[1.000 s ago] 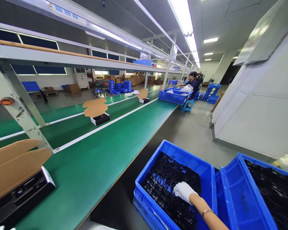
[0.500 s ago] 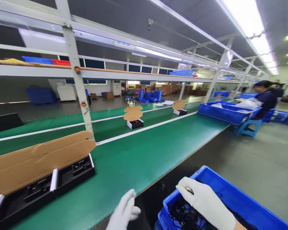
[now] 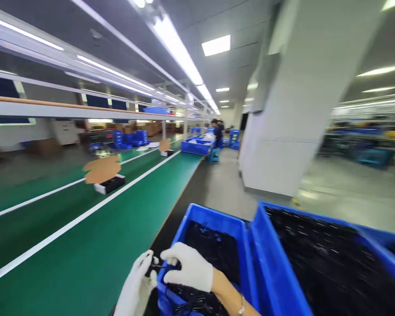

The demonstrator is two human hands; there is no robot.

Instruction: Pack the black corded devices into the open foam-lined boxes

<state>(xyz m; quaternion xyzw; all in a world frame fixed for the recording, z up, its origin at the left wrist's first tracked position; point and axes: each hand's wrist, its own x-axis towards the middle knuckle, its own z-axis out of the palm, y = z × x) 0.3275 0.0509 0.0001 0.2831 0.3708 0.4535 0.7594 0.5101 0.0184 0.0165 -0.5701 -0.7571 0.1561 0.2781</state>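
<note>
The gloved left hand (image 3: 136, 281) grasps a small black piece (image 3: 156, 265) at the near blue bin's (image 3: 217, 214) left edge; the right hand (image 3: 189, 267) curls at it — whether gripping, I cannot tell. Left lies a green desk (image 3: 118, 250).

Long green worktop (image 3: 134, 219) on the left, white divider strips along it, raised white shelf (image 3: 69, 110) with orange-brown edge above. Bright tube lights (image 3: 181, 48) run down the line; square ceiling panel (image 3: 216, 45) further right. Dark windows (image 3: 97, 102) in the left wall, pale cabinet (image 3: 66, 132) below, blurry. Big white pillar (image 3: 283, 145) right of the aisle. Grey floor (image 3: 225, 180), glossy on the right. Light-blue stool (image 3: 214, 155) beside the worktop's far part. Racks (image 3: 365, 131) far right, smeared.
</note>
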